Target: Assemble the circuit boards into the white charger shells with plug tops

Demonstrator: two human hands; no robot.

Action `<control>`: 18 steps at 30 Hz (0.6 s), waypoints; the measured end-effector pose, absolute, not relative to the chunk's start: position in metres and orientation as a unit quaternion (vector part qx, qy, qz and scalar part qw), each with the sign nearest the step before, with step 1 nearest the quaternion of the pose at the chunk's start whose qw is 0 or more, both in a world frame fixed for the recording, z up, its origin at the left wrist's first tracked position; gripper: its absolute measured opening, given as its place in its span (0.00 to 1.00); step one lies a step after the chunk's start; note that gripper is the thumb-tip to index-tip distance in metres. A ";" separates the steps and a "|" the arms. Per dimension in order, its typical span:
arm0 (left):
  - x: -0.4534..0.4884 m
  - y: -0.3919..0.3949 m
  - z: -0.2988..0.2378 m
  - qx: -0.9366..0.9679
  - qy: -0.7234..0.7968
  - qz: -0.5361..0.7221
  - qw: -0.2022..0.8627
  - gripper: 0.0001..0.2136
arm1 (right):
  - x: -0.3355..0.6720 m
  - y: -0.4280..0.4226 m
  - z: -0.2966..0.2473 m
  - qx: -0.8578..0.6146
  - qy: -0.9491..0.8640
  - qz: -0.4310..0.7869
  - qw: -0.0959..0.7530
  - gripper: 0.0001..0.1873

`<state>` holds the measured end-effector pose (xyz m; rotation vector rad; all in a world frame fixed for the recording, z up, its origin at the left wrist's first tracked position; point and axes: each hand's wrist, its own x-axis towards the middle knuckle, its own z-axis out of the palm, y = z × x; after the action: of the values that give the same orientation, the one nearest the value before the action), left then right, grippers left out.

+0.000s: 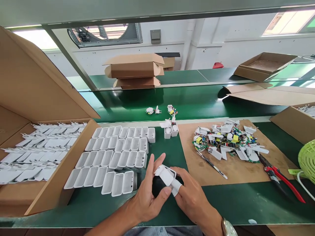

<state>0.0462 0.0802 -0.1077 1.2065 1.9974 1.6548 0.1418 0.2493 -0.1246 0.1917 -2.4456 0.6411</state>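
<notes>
Above the green bench front, my right hand (193, 195) is closed around a small white plastic case (172, 171). A white flat plastic piece (164, 175) lies over the case, and its inside is mostly hidden. My left hand (151, 193) cups the same parts from the left, its thumb pressed on them and its fingers raised. Left of my hands stand rows of white open-topped plastic cases (118, 160). Two filled cases (171, 130) with white pieces on top stand just beyond my hands.
A heap of circuit boards and white pieces (226, 139) lies on a brown cardboard sheet (209, 173), beside tweezers (211, 164) and red-handled pliers (283, 178). A carton (71, 164) at left holds rows of white parts. A green basket (307, 162) sits at the right edge.
</notes>
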 end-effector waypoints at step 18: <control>0.049 0.091 -0.106 0.229 0.691 0.662 0.180 0.27 | 0.140 0.247 -0.127 0.034 -0.911 0.301 0.279 0.18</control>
<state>0.0491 0.0912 -0.1065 0.6479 1.9518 1.8691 0.1400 0.2467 -0.1266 0.0919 -2.4440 0.8060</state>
